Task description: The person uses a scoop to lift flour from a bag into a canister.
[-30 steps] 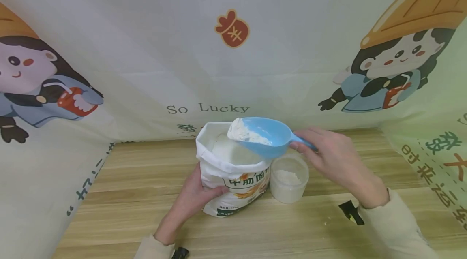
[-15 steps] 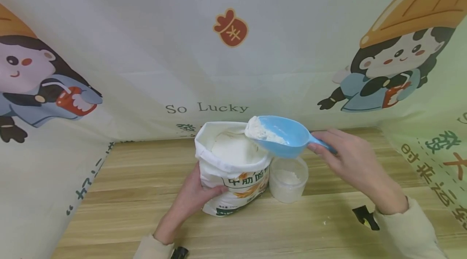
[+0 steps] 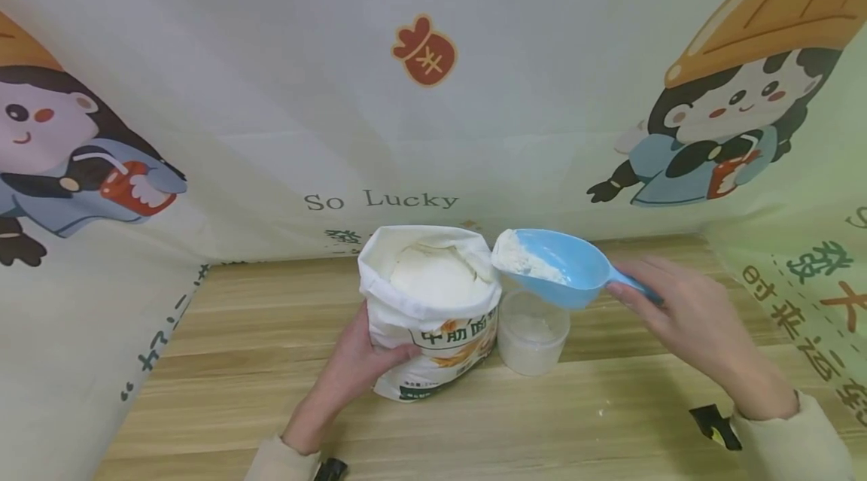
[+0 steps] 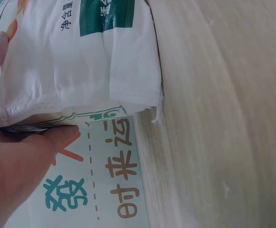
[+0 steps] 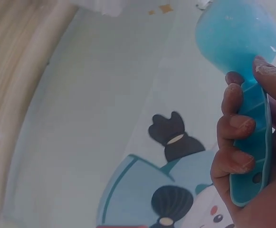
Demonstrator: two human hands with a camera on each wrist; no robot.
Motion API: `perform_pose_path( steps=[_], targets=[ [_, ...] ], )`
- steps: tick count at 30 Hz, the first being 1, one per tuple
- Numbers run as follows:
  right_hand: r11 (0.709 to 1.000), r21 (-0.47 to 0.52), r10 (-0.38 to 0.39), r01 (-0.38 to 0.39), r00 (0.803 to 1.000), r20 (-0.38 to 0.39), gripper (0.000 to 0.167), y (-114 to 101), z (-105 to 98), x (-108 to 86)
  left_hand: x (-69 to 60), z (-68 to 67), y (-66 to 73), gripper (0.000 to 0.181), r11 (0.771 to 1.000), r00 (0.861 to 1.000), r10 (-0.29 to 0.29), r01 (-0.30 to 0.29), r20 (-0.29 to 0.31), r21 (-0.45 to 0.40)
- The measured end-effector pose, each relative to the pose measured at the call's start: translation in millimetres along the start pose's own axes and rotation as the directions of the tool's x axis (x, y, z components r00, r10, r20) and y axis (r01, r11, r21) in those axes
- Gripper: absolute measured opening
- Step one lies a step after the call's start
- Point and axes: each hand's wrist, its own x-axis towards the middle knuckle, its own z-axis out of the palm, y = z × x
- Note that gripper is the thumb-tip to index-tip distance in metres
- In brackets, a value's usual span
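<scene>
In the head view a white printed bag (image 3: 433,330) stands upright with its top rolled open and white powder inside. My left hand (image 3: 355,360) grips its left side, thumb across the front; the left wrist view shows the bag (image 4: 80,66) between thumb and fingers of that hand (image 4: 14,166). My right hand (image 3: 691,315) holds a blue scoop (image 3: 576,270) by the handle, white powder heaped at its tip. The scoop is over the back of a clear round tub (image 3: 533,338) holding white powder. In the right wrist view, fingers wrap the scoop's handle (image 5: 254,142).
The wooden table (image 3: 271,360) meets a printed cloth backdrop (image 3: 271,89) at the back and both sides. Small white specks lie on the table in front of the tub. A black item is at each sleeve.
My right hand has carried the loaded scoop rightward, from above the bag's opening to above the tub's back edge. The left hand keeps its grip on the bag.
</scene>
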Motion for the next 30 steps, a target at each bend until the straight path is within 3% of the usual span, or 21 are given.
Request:
perform_pose_path(
  steps=[7,21,30],
  targets=[
    [0.997,-0.068,0.035,-0.034,0.999,0.024,0.026,11,-6,-14.1,-1.2,-1.1,1.6,0.089,1.000,1.000,-0.006,0.006,0.000,0.015],
    [0.985,-0.172,0.016,0.007,0.991,0.132,0.031,30,-10,-34.8,-1.3,-1.1,1.4,0.089,1.000,1.000,-0.007,0.007,0.005,0.004],
    [0.973,-0.228,0.072,-0.015,0.968,0.242,0.036,29,-16,-34.3,-1.1,-0.7,0.5,0.088,1.000,1.000,-0.012,0.012,0.003,-0.006]
  ],
)
